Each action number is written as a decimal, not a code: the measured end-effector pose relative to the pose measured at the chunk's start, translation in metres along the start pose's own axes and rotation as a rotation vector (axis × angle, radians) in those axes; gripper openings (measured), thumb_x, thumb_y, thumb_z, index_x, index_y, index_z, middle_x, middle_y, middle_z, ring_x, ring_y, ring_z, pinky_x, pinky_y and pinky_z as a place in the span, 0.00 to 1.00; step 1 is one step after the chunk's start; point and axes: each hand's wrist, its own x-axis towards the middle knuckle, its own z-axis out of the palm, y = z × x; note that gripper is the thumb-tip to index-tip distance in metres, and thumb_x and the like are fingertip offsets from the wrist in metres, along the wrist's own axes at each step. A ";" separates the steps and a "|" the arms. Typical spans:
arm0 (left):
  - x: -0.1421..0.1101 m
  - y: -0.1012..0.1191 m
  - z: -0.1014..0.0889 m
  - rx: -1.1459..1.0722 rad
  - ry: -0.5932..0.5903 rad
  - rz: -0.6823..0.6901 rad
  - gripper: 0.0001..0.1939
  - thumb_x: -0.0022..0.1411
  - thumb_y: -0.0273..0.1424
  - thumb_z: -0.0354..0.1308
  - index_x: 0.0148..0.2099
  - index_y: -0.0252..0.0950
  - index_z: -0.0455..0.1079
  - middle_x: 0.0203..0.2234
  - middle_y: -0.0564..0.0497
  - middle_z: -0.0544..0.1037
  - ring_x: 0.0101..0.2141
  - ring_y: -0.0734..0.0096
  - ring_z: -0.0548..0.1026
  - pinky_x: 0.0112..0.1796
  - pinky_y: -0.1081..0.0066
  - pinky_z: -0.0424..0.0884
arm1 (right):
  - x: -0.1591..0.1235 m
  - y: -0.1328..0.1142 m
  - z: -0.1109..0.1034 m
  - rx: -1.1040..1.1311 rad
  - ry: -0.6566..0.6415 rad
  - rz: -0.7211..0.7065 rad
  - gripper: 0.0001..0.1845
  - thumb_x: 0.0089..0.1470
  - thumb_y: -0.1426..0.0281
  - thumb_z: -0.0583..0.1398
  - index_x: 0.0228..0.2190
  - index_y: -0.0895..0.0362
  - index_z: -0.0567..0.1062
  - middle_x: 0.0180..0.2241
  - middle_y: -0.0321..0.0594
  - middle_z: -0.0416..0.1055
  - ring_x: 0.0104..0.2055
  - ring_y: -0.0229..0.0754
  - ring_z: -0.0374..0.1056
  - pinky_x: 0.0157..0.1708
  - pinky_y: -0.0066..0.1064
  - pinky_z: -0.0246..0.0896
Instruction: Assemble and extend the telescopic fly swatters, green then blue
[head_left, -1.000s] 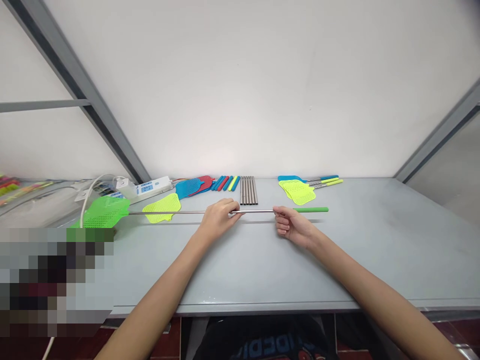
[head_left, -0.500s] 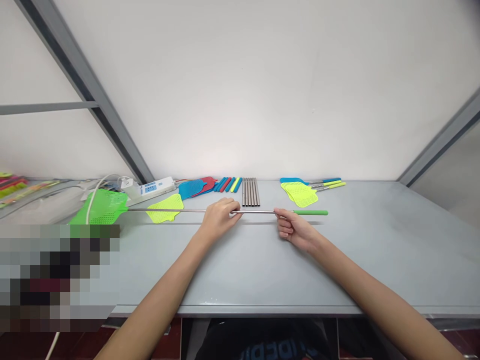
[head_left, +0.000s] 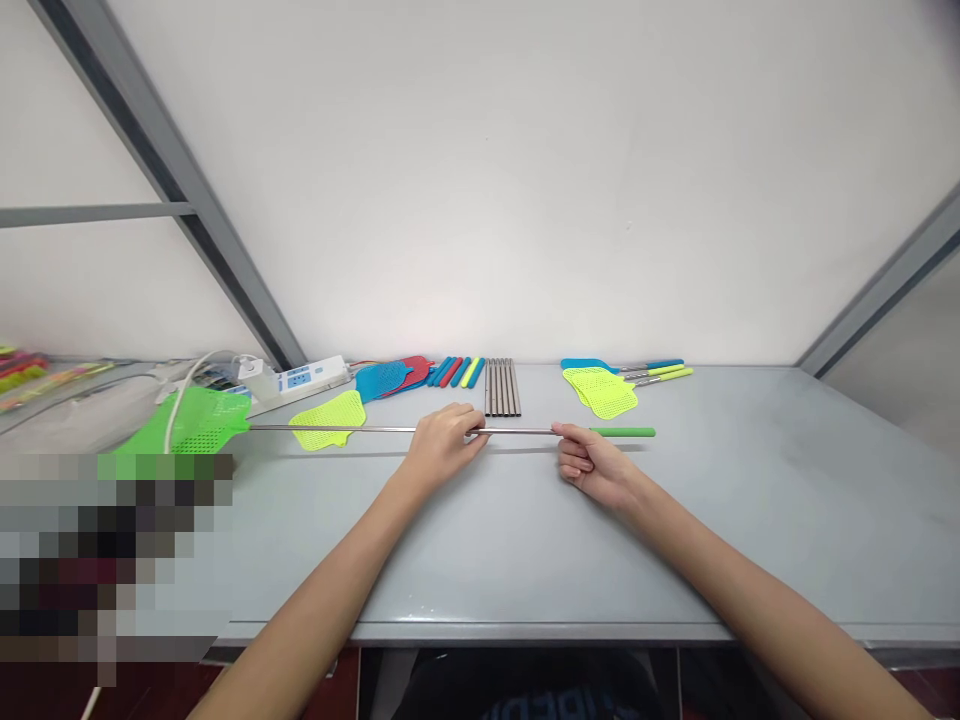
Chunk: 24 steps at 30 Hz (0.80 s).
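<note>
A long fly swatter with a green mesh head, a thin metal rod and a green grip lies crosswise in both hands, a little above the table. My left hand is closed around the middle of the rod. Near the green grip, my right hand pinches the rod between thumb and forefinger, its other fingers curled. The green head reaches far left, where a white cable passes across it. Beneath the rod on the left lies a loose yellow mesh head.
Behind my hands lie several metal tubes and coloured grips. Blue and red mesh heads lie beside a white power strip. Several short fly swatters rest at back right. A blurred patch covers the left front of the grey table.
Both hands still hold the fly swatter at nearly the same places. In the picture the swatter sits slightly lower, and its green head is a little further left.
</note>
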 end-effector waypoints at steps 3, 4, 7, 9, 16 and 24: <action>0.000 0.000 0.001 -0.007 -0.002 -0.007 0.04 0.54 0.29 0.50 0.28 0.37 0.62 0.24 0.55 0.69 0.29 0.74 0.66 0.25 0.75 0.54 | 0.000 -0.001 0.001 0.034 -0.007 0.011 0.16 0.41 0.73 0.62 0.19 0.56 0.56 0.13 0.23 0.39 0.14 0.26 0.35 0.11 0.21 0.40; 0.000 -0.001 0.001 -0.011 -0.002 -0.009 0.04 0.54 0.29 0.50 0.28 0.37 0.62 0.24 0.55 0.69 0.29 0.73 0.66 0.25 0.75 0.54 | -0.001 -0.001 0.001 0.044 -0.010 0.014 0.16 0.41 0.73 0.62 0.19 0.56 0.56 0.13 0.23 0.40 0.14 0.26 0.35 0.11 0.21 0.40; 0.000 0.000 0.002 -0.024 -0.001 -0.011 0.03 0.54 0.29 0.50 0.28 0.37 0.61 0.23 0.56 0.69 0.29 0.73 0.66 0.25 0.75 0.53 | -0.001 -0.001 0.002 0.071 -0.023 0.023 0.15 0.42 0.74 0.61 0.19 0.57 0.57 0.13 0.24 0.40 0.13 0.26 0.36 0.11 0.21 0.41; 0.000 0.000 0.003 -0.033 0.001 -0.013 0.03 0.53 0.29 0.50 0.28 0.37 0.61 0.23 0.56 0.68 0.29 0.73 0.66 0.24 0.75 0.53 | -0.002 -0.001 0.002 0.086 -0.034 0.029 0.14 0.43 0.74 0.60 0.19 0.57 0.57 0.13 0.24 0.41 0.13 0.26 0.36 0.11 0.21 0.41; 0.000 -0.004 0.004 -0.072 -0.006 -0.007 0.04 0.54 0.31 0.51 0.29 0.38 0.61 0.26 0.56 0.69 0.30 0.74 0.66 0.27 0.76 0.56 | -0.002 0.000 0.000 0.114 -0.056 0.042 0.14 0.43 0.74 0.60 0.19 0.57 0.56 0.12 0.24 0.41 0.13 0.26 0.38 0.11 0.21 0.42; 0.001 -0.008 0.005 -0.100 0.001 0.003 0.05 0.53 0.32 0.53 0.29 0.37 0.61 0.25 0.56 0.69 0.30 0.74 0.66 0.27 0.76 0.57 | -0.002 0.002 0.000 0.105 -0.043 0.046 0.13 0.43 0.73 0.60 0.19 0.57 0.58 0.12 0.24 0.42 0.13 0.27 0.39 0.11 0.21 0.41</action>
